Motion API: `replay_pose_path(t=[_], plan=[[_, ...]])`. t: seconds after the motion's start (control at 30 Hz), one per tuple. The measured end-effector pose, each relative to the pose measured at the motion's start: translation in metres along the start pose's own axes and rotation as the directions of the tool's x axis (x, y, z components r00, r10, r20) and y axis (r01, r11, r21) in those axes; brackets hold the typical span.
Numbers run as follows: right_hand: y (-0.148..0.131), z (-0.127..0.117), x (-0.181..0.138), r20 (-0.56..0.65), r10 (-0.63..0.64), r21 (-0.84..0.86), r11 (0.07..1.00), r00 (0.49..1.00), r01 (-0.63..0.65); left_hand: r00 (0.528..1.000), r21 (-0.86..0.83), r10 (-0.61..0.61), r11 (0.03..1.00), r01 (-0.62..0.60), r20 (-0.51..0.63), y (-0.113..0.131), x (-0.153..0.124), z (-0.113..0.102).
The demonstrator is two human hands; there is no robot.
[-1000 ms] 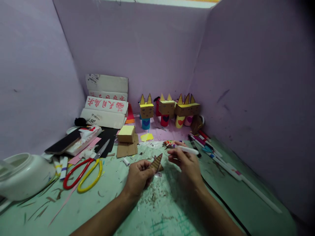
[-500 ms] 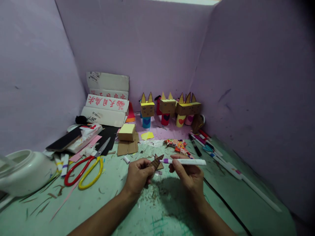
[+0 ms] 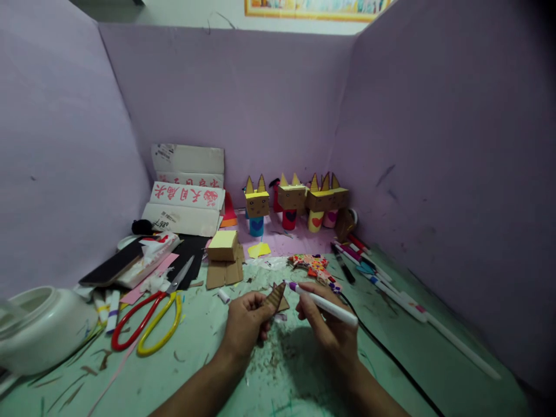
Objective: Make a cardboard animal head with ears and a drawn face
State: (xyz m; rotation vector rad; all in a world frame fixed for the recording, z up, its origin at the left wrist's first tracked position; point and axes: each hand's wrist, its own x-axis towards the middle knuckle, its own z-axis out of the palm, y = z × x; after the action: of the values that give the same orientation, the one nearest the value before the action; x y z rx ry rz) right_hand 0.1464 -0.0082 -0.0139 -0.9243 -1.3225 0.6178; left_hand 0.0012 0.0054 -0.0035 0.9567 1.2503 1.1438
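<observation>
**Marker [image 3: 329, 306] swings from near level to a slant; your view also tips up**

Half a second back your marker lies almost flat against the cardboard piece [image 3: 274, 297]. Now its rear end is dropped toward you, and the purple-collared tip is up at the piece's pointed end. Can't tell if tip and cardboard actually touch. Framed picture [image 3: 319, 9] shows over the back wall now.

Left hand [image 3: 247, 322]: pinching the striped, pointed cardboard piece between thumb and fingers, point up, above the middle of the counter [image 3: 204, 370]. Right hand [image 3: 333, 324]: gripping the marker pen-style, thumb and index on the barrel.

Around your hands: second bit of cardboard [image 3: 284, 304] just behind the held piece, mostly hidden. Small white cylinder [image 3: 223, 296] near your left knuckles. Floral-patterned piece [image 3: 313, 264] beyond your right hand, black pen [image 3: 346, 267] beside it.

Further left: scissors [image 3: 180, 275] with blades pointing away from you, handles apart. Yellow-topped box [image 3: 223, 245] rests on flat cardboard [image 3: 225, 275]. Horned cardboard figures stand in a row at the back, the blue-bodied figure [image 3: 257, 206] leftmost.
</observation>
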Motion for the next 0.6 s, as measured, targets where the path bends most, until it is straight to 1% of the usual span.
replay_pose_path(t=[0.13, 0.2, 0.37, 0.43, 0.6], plan=[[-0.0009, 0.0012, 0.0008, 0.008, 0.015, 0.017, 1.0, 1.0, -0.015, 1.0, 0.003, 0.006, 1.0, -0.006, 0.003, 0.001, -0.0014, 0.0001], [-0.0014, 0.0018, 0.0007, 0.002, 0.044, 0.044, 0.998, 0.999, -0.044, 1.0, -0.004, 0.001, 1.0, -0.001, 0.009, 0.0009, -0.002, 0.0], [-0.0016, 0.0033, -0.0002, -0.06, 0.108, 0.159, 0.983, 0.992, -0.097, 1.0, -0.01, -0.015, 1.0, 0.016, 0.016, -0.0001, -0.0023, 0.0], [-0.0008, 0.0035, -0.0006, -0.067, 0.11, 0.168, 0.981, 0.992, -0.097, 1.0, -0.002, -0.012, 1.0, 0.012, 0.017, -0.0002, -0.0023, 0.0003], [-0.0014, 0.0043, -0.0022, -0.039, 0.077, 0.156, 0.985, 0.996, -0.07, 1.0, 0.003, -0.01, 1.0, 0.01, 0.013, 0.0007, -0.0018, 0.0012]])
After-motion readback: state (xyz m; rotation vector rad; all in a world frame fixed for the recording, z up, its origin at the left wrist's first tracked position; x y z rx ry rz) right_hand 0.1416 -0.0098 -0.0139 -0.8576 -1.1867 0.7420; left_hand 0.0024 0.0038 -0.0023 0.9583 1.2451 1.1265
